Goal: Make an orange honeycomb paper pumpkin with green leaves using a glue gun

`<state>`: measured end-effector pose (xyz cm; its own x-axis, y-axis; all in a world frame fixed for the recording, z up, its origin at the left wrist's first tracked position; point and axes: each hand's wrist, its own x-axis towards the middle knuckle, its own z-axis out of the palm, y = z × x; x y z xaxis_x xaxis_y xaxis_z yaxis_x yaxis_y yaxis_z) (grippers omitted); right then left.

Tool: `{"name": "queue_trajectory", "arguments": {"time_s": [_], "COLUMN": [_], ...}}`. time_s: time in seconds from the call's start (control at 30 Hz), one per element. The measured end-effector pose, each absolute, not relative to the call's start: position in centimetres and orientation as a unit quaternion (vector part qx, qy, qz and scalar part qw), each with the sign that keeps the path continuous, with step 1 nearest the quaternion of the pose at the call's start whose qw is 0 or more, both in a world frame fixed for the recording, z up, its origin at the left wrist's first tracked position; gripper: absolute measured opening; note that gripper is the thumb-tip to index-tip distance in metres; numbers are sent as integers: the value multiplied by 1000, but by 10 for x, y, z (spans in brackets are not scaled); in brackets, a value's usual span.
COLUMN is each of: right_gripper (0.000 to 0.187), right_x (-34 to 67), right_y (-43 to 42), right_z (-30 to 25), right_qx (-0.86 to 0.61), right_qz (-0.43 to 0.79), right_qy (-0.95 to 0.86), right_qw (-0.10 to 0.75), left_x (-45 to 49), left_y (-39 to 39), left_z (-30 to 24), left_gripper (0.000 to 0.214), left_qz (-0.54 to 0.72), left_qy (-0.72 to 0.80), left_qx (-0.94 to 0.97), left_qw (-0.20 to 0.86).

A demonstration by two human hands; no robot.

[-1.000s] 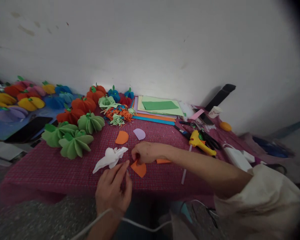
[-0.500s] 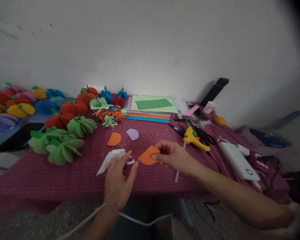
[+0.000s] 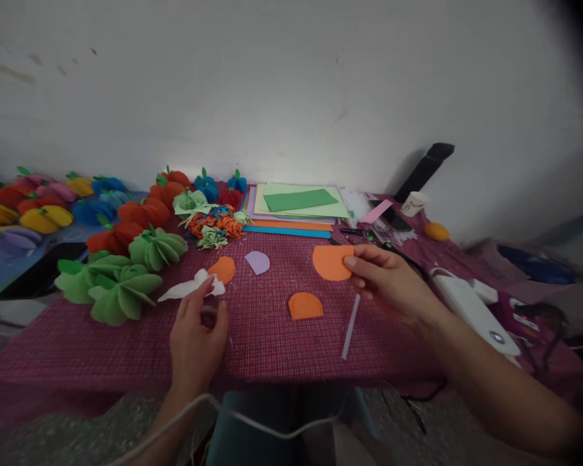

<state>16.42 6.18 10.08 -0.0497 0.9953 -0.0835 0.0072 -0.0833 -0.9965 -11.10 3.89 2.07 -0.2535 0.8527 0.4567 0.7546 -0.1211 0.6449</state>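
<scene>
Right hand (image 3: 393, 279) pinches orange piece (image 3: 329, 263), hiding part of its edge.

Dim, greyish light. Pale plaster wall (image 3: 282, 97) brightest behind far edge of magenta checked-cloth table (image 3: 272, 349); slanted black bar (image 3: 423, 173) shadows it softly. Near edge blurred. View's top right corner black.

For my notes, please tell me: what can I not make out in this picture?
Head view: part of the held orange piece, hidden by the right hand.
Head view: whether the left hand grips the white tissue; the hand itself hides this.
Head view: yellow pumpkins, cut off by the left edge.
Head view: marking on the white cup, too small.
</scene>
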Motion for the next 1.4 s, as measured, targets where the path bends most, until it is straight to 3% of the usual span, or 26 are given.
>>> {"name": "queue_trajectory", "arguments": {"time_s": [0.1,0.17,0.23,0.37,0.43,0.5,0.6,0.73,0.87,1.1,1.23,1.4], "right_gripper": [20,19,16,15,22,26,27,28,21,14,17,12], "right_x": [174,175,174,168,166,165,168,171,165,165,175,178], "right_y": [57,55,54,57,58,60,61,63,68,80,85,90], "right_z": [93,88,85,82,78,73,67,68,71,63,50,36], "right_qx": [-544,-550,-524,-402,-344,-305,-327,-493,-530,-539,-553,-539], "right_qz": [514,480,428,248,174,136,170,388,523,553,545,543], "right_qy": [-547,-592,-650,-782,-828,-855,-842,-685,-593,-583,-577,-590], "right_qw": [375,342,346,406,407,396,393,370,306,253,254,257], "left_x": [-108,-103,-94,-66,-53,-44,-38,-36,-29,-31,-45,-59], "left_y": [34,34,36,44,48,52,58,65,67,72,74,68], "left_z": [28,34,42,56,59,58,55,50,45,35,26,18], "left_gripper": [36,32,34,53,51,41,24,18,15,18,22,30], "left_qz": [439,443,445,363,326,329,356,366,349,337,369,339], "left_qy": [653,645,631,536,488,452,452,496,502,525,557,457], "left_qx": [617,619,603,490,438,428,442,466,506,600,661,807], "left_qw": [23,72,201,584,681,710,689,635,609,501,341,159]}}
